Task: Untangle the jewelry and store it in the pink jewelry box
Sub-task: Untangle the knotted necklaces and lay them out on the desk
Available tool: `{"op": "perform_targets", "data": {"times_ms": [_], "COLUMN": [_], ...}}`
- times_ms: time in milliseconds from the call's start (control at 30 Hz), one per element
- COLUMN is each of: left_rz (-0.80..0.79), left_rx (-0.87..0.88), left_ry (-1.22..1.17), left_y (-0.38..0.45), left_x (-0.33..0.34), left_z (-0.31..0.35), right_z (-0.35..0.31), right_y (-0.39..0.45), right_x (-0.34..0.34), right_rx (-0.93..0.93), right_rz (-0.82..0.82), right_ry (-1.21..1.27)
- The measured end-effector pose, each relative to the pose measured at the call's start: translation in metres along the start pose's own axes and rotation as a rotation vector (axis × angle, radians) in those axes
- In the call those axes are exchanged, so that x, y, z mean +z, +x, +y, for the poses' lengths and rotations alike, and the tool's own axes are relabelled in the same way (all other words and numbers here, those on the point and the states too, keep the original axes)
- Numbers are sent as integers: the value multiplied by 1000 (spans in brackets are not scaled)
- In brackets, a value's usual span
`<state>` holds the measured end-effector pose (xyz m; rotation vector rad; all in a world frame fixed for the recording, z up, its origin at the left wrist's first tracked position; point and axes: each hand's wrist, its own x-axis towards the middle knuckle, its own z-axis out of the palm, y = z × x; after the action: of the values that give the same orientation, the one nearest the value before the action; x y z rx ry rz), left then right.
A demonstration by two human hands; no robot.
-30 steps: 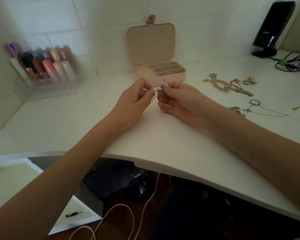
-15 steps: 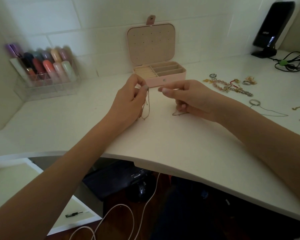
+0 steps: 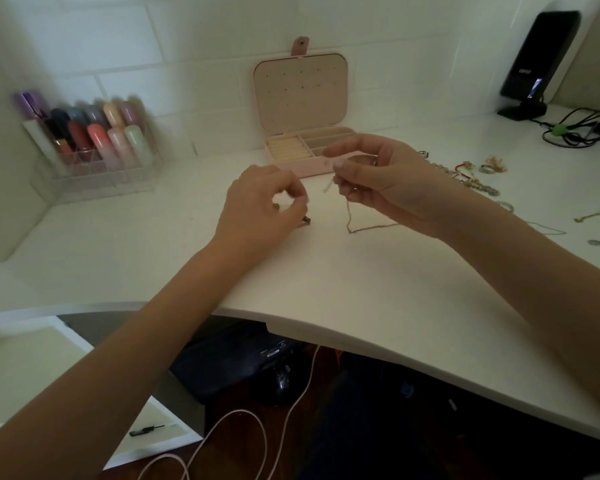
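The pink jewelry box stands open at the back of the white desk, its lid upright against the tiled wall. My right hand, just in front of the box, pinches a thin chain that hangs down and trails onto the desk under my wrist. My left hand rests lower on the desk with fingers curled around a second small metal piece, mostly hidden under the fingers. More tangled jewelry lies to the right: bracelets, rings and a fine necklace.
A clear organiser with coloured tubes stands at the back left. A black device on a stand and dark cables fill the back right corner. The desk's curved front edge runs below my forearms, with cables and a dark box underneath.
My hands, together at first on one tangle, have drawn apart. The left hand sank to the desk with its piece; the right hand rose toward the box, lifting the chain.
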<state>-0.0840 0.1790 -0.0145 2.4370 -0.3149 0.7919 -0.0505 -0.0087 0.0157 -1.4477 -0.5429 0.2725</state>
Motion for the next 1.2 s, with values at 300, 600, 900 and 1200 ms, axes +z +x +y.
{"op": "perform_targets", "data": {"times_ms": [300, 600, 900, 1200], "left_rz": [-241, -259, -227, -305], "left_rx": [-174, -256, -111, 56], "left_ry": [-695, -800, -646, 168], "left_y": [8, 24, 29, 16], "left_x": [19, 24, 34, 21], "left_z": [45, 80, 103, 78], "right_z": [-14, -44, -7, -37], "right_y": [-10, -79, -93, -100], "right_x": [-11, -106, -95, -92], "right_rx": [-66, 211, 208, -7], "right_rz": [132, 347, 231, 521], "right_ry": [-150, -915, -1112, -272]}}
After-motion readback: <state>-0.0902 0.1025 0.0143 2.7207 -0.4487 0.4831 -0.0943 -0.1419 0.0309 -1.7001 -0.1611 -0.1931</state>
